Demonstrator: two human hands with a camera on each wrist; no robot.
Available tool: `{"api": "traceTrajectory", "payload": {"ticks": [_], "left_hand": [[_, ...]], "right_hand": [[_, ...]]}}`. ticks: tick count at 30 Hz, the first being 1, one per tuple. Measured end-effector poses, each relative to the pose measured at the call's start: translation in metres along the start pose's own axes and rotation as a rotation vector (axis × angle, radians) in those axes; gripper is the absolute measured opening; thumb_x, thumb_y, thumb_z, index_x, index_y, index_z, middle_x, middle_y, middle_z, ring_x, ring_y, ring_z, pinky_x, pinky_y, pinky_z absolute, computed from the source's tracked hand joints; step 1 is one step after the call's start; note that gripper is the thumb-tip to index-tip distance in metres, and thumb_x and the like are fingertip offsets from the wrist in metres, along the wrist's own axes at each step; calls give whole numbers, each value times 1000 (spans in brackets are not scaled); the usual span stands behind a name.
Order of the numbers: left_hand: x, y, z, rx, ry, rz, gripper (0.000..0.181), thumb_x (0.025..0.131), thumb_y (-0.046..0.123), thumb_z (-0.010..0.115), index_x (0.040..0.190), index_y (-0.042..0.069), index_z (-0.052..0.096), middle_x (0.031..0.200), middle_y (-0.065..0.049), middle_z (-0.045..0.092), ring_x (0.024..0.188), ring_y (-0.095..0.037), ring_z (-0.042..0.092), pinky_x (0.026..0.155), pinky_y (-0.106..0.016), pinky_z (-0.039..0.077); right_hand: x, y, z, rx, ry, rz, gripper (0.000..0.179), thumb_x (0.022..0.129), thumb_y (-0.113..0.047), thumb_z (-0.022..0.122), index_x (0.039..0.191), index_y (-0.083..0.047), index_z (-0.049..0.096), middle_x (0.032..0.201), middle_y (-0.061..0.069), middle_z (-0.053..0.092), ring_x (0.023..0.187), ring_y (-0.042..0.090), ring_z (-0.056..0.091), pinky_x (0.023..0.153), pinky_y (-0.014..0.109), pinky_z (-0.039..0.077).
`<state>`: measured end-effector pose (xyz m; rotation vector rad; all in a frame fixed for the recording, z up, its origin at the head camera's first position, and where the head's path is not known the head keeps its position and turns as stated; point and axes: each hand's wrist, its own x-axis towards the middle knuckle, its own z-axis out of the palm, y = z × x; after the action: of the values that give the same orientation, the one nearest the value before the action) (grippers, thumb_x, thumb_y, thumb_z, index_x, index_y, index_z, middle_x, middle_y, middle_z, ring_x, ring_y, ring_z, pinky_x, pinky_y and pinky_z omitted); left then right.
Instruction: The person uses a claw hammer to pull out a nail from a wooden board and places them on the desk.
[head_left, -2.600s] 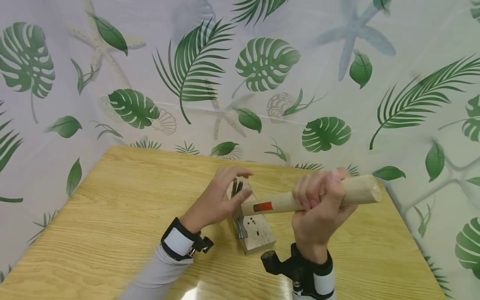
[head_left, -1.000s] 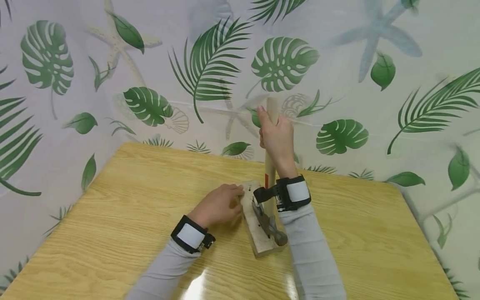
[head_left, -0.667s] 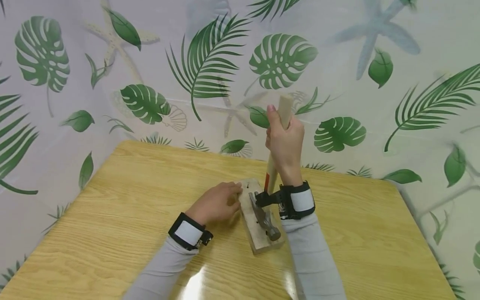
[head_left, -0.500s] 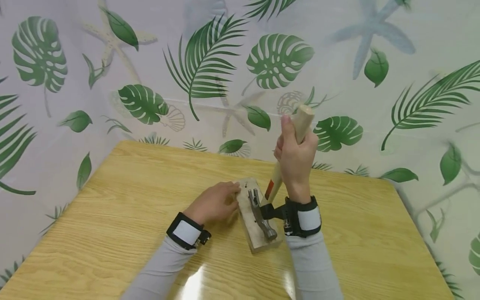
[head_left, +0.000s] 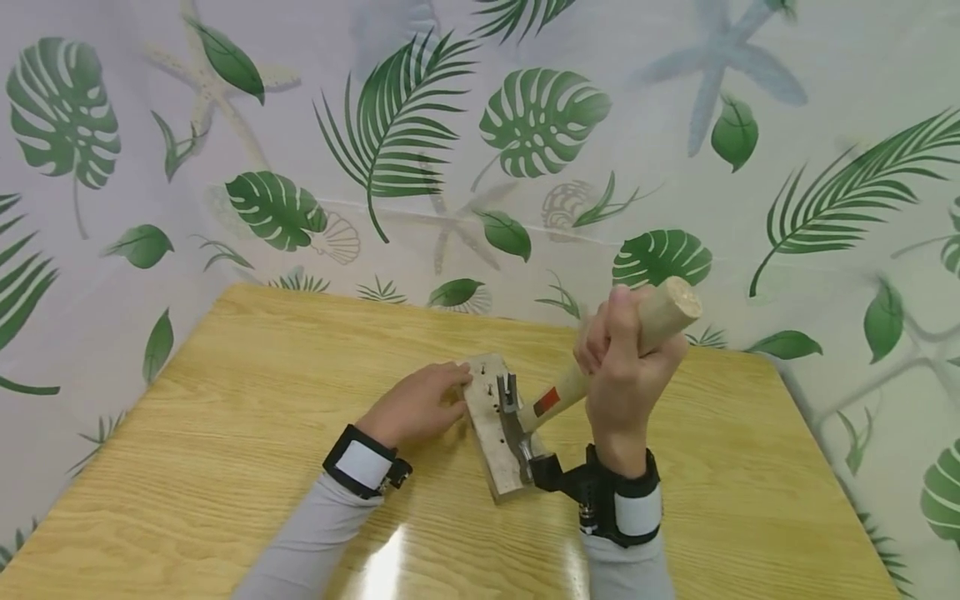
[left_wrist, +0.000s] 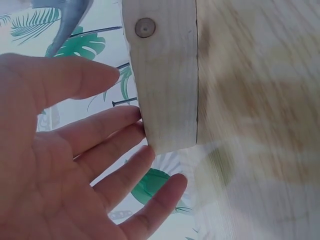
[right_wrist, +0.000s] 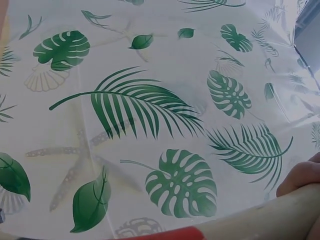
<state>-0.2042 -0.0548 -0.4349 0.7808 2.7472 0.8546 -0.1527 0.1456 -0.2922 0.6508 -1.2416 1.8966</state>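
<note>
My right hand (head_left: 630, 375) grips the pale wooden handle of a claw hammer (head_left: 558, 400), which has a red mark. The handle slants up and to the right, and the grey hammer head (head_left: 510, 421) is over the right side of a wooden block (head_left: 491, 433). Whether the claw holds a nail is hidden. My left hand (head_left: 418, 402) has its fingertips at the block's far left edge; in the left wrist view its fingers are extended against the wood. A thin nail (left_wrist: 125, 102) sticks out of the block there. Small dark marks or nails (head_left: 483, 369) dot its top.
The block lies on a wood-grain table (head_left: 300, 392). Behind it hangs a pale cloth (head_left: 450, 125) printed with green leaves, starfish and shells. Each wrist wears a black strap with a small camera (head_left: 547, 472).
Over the last second the hammer handle has tipped from nearly upright down to the right, the right hand lowering with it. The left hand has stayed at the block's edge.
</note>
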Motion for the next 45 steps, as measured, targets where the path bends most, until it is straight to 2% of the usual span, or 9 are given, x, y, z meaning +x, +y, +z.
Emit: {"api": "traceTrajectory", "payload": {"ticks": [3,6,10,15,21,30,34,37,45], "left_hand": [[0,0,4,-1,11,6,47,102,22,59,146,4,54,157,-11,45,146,-30,40,120,-44,32],[1,3,7,8,80,30,46,101,22,61,144,5,56,152,-11,50,142,-31,45,118,-44,36],[2,11,9,-100,157,149,37,98,16,66,134,8,64,137,-8,61,131,-27,54,110,-44,45],[6,26,12,-226,142,288,18,97,8,67,114,9,70,118,-7,71,115,-23,65,95,-44,55],[6,32,13,-186,189,278,6,95,12,71,97,16,75,102,1,75,100,-16,68,91,-38,56],[6,31,9,-253,338,273,11,96,12,70,104,16,78,102,3,76,94,-11,69,79,-38,56],[6,25,1,-274,386,208,10,98,18,69,104,17,78,101,5,76,92,-10,68,77,-36,54],[6,13,-7,-265,410,109,11,98,21,69,103,15,77,96,4,76,89,-12,67,78,-39,54],[-6,-36,-30,-117,351,-265,18,93,22,74,108,11,75,90,-3,74,77,-18,67,63,-32,51]], "right_hand": [[-5,-9,-3,49,19,-17,31,98,-1,51,69,-1,40,46,-1,28,34,8,23,33,22,18],[-9,-17,-5,101,20,-30,31,96,3,47,67,-1,37,45,-2,26,34,7,23,32,21,18],[-12,-26,-3,175,11,-54,31,95,6,43,67,-1,34,45,-1,25,35,5,23,33,19,19],[-11,-39,1,250,37,-96,29,94,6,44,68,0,35,44,-1,25,34,5,24,33,17,19],[-11,-45,2,267,36,-83,29,94,6,44,68,-1,35,44,-1,24,34,6,23,33,18,18],[-10,-46,-4,280,-3,-25,27,96,5,42,70,0,37,45,-1,25,34,6,24,32,19,19],[-8,-47,-6,270,-14,-21,27,96,5,42,70,0,39,45,-1,25,34,6,24,32,19,20],[-7,-47,-7,263,-9,-20,25,96,6,41,71,1,40,45,-1,25,34,6,23,32,19,18],[-5,-44,-8,246,-9,-22,24,95,8,39,72,2,43,45,0,24,34,8,21,32,19,16]]}}
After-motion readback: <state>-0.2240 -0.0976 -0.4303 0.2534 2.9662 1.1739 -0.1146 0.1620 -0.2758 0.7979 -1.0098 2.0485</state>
